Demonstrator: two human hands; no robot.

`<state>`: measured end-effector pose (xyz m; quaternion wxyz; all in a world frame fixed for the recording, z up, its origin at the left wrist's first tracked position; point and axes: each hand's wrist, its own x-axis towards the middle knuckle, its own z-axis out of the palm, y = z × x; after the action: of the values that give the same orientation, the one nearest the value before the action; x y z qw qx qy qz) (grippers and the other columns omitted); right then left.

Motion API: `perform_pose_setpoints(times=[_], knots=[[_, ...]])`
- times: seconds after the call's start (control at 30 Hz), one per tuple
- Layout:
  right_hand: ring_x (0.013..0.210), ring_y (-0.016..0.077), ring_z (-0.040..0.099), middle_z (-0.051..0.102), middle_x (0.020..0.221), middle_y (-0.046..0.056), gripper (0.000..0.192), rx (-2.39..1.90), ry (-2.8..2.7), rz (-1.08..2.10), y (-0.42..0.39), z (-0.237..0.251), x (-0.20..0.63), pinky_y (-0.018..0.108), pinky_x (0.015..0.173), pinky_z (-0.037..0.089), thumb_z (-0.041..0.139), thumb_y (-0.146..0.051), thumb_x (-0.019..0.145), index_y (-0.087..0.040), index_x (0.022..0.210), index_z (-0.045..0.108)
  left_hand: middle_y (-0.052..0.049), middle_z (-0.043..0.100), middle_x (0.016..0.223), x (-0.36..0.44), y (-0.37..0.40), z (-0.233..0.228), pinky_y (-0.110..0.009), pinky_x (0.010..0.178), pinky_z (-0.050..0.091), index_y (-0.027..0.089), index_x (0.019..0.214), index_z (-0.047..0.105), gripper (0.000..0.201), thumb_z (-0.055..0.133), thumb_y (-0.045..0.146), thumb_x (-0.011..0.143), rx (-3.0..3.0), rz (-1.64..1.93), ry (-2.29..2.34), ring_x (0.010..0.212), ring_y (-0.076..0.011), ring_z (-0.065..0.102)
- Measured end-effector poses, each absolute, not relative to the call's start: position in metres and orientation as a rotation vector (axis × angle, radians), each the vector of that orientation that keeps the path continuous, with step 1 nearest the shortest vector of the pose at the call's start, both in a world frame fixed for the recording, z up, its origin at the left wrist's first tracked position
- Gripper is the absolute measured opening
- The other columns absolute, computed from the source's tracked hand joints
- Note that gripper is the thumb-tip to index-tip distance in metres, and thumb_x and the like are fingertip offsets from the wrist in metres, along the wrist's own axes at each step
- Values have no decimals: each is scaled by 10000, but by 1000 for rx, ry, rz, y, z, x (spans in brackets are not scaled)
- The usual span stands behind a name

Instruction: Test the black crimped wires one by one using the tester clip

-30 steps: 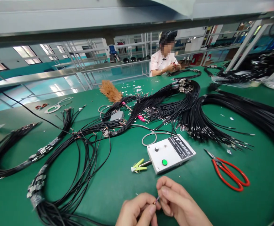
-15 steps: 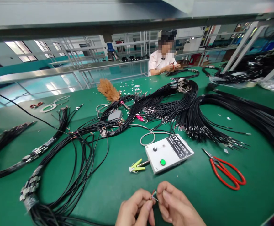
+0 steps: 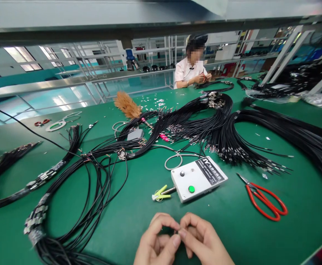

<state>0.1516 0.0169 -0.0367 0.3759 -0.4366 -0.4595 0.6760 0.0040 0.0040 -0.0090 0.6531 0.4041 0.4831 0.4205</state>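
Observation:
At the near edge of the green table, my left hand [image 3: 157,241] and my right hand [image 3: 202,237] meet fingertip to fingertip. Both are closed in a pinch on thin wires [image 3: 176,232], which the fingers almost wholly cover. Just beyond them lies a white control box [image 3: 190,180] with a black knob and a green button. A yellow-green clip [image 3: 161,193] sits on the shaft at its left side. To the right, red-handled scissors [image 3: 266,198] rest with their blades slightly apart.
Bundles of black cables [image 3: 161,129] spread over the green table [image 3: 139,184], with a coiled bundle [image 3: 39,217] at left. A brown brush [image 3: 128,105], a grey block [image 3: 135,134] and a roll of tape [image 3: 56,126] lie farther back. Across the table sits a co-worker [image 3: 190,73] holding something red.
My right hand has moved left against my left fingertips. The red, white and green wire ends that stuck out between the hands are now mostly covered by fingers.

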Motion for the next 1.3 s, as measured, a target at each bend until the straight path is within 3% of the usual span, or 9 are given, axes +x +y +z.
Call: perform_pose_setpoints(times=[0.23, 0.33, 0.43, 0.53, 0.63, 0.73, 0.83, 1.0, 1.3], knots=[[610, 112, 550, 555, 829, 6, 198, -1206, -1902, 991, 20, -11, 168, 243, 595, 426, 403, -292, 974, -206, 871, 549, 73, 430, 598, 3, 5, -5, -175, 426, 180, 153, 734, 570, 465, 725, 592, 731, 850, 1077, 1257, 445, -29, 306], [602, 137, 568, 628, 895, 22, 153, -1201, -2119, 590, 27, -2, 174, 282, 605, 408, 513, -326, 943, -201, 1021, 553, 95, 361, 533, 2, 6, -4, -195, 445, 161, 162, 743, 541, 489, 693, 627, 738, 872, 1012, 1255, 471, -54, 265], [625, 164, 559, 642, 794, 0, 150, -1084, -2318, 308, 35, 4, 172, 307, 596, 336, 526, -336, 952, -209, 899, 588, 89, 373, 548, 0, 7, -5, -204, 447, 183, 177, 741, 527, 473, 661, 629, 765, 941, 948, 1235, 467, -64, 265], [585, 144, 505, 596, 670, -32, 289, -872, -2530, 195, 44, 8, 168, 321, 578, 261, 450, -211, 988, -210, 717, 550, 32, 475, 621, -6, 8, -5, -227, 515, 313, 182, 707, 561, 376, 586, 518, 874, 1273, 998, 1272, 537, -109, 408], [627, 149, 500, 600, 684, -39, 239, -816, -2601, 125, 54, 14, 165, 324, 608, 260, 543, -174, 942, -208, 706, 544, -27, 560, 735, -20, 11, -1, -259, 643, 389, 186, 703, 599, 298, 519, 362, 931, 1599, 1054, 1359, 688, -165, 518], [746, 172, 547, 645, 774, -35, 141, -957, -2565, 68, 70, 21, 158, 321, 670, 296, 702, -221, 853, -206, 771, 588, 41, 447, 589, -36, 19, 3, -228, 512, 317, 188, 703, 555, 294, 560, 411, 895, 1375, 1002, 1449, 538, -126, 426], [890, 213, 576, 691, 945, 11, 297, -1092, -2639, -62, 91, 23, 143, 341, 736, 329, 830, -300, 731, -181, 924, 638, 106, 303, 512, -44, 31, 5, -201, 442, 187, 192, 700, 502, 375, 614, 530, 817, 1109, 1018, 1468, 450, -85, 284], [750, 206, 583, 689, 718, 16, 129, -1143, -2732, -162, 112, 10, 124, 354, 668, 310, 771, -135, 765, -170, 725, 653, 91, 389, 545, -42, 48, 1, -182, 417, 194, 187, 663, 479, 404, 682, 529, 734, 1008, 1109, 1433, 416, -56, 304], [677, 183, 564, 653, 618, -15, 183, -1145, -2725, -183, 114, 8, 127, 352, 645, 264, 790, -155, 747, -184, 645, 640, 86, 424, 564, -38, 62, -22, -175, 395, 210, 190, 670, 467, 327, 640, 456, 745, 1000, 1139, 1434, 407, -45, 319]])
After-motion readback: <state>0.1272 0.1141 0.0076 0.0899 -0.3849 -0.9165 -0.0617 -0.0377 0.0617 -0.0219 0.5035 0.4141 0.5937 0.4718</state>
